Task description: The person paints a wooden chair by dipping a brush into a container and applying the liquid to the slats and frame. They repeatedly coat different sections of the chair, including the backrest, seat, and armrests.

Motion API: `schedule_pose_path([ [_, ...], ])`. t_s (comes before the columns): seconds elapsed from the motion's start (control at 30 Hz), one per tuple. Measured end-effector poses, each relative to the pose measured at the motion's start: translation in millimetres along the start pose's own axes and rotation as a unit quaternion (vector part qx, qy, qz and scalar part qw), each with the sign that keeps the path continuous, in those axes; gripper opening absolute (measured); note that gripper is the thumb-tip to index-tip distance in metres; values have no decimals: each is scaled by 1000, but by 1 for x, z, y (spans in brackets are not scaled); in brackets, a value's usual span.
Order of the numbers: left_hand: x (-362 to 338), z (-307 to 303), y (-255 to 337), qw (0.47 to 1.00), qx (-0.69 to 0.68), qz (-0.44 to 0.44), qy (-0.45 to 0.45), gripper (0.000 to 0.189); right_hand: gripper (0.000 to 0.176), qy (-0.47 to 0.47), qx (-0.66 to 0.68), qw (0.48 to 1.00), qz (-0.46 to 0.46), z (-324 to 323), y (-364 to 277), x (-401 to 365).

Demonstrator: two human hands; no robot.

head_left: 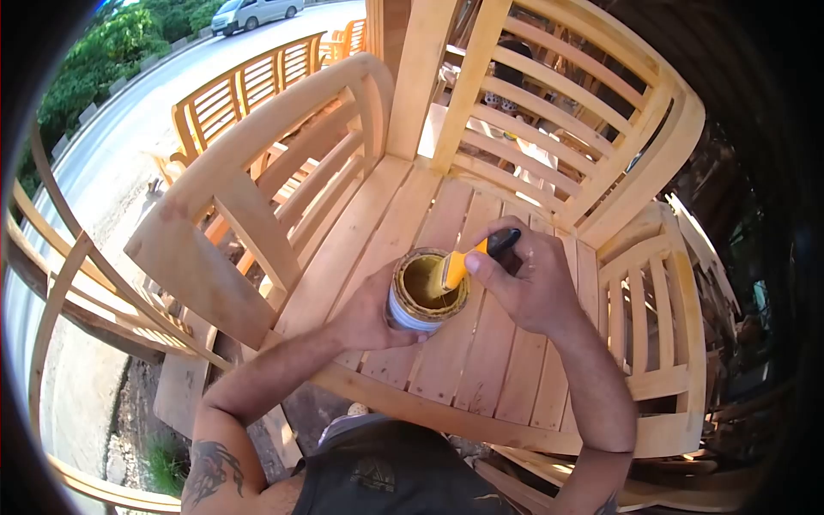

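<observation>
Over the slatted seat of a wooden bench (446, 365), my left hand (375, 311) is wrapped round the side of an open can (416, 316) with a stained rim. My right hand (536, 279) grips a paintbrush (457, 267) with a yellow and black handle. The brush slants down to the left, its bristles inside the can's mouth at the right side. Yellowish-brown material coats the inside of the can. The bench's slatted back (549, 112) rises beyond my hands. Small dark specks lie on the seat near its front edge.
The bench's armrests stand at the left (249, 172) and right (657, 318). Curved wooden pieces (64, 283) are at the far left. Behind are an orange-brown bench (232, 99), a road and a parked van (256, 14). Wood scraps pile up at the right.
</observation>
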State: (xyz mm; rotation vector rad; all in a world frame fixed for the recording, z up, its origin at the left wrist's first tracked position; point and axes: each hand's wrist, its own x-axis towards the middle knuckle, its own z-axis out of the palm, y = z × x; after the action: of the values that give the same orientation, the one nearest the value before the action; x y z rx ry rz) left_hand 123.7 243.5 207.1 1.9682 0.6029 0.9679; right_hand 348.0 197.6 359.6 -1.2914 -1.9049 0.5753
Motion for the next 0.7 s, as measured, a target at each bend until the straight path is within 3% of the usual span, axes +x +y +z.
schedule_pose_path([
  [0.13,0,-1,-2,1000,-12,-5,4,109,23,-88,-152,984,-14,41,33,15],
  [0.33,1,1,-1,999,-23,19,39,98,21,-33,-78,995,42,0,1,13],
  [0.43,3,0,-9,999,-41,32,-3,108,16,-15,-37,997,61,-15,4,5],
  [0.7,3,0,-8,998,-32,35,27,101,11,20,41,996,76,-39,7,-7],
])
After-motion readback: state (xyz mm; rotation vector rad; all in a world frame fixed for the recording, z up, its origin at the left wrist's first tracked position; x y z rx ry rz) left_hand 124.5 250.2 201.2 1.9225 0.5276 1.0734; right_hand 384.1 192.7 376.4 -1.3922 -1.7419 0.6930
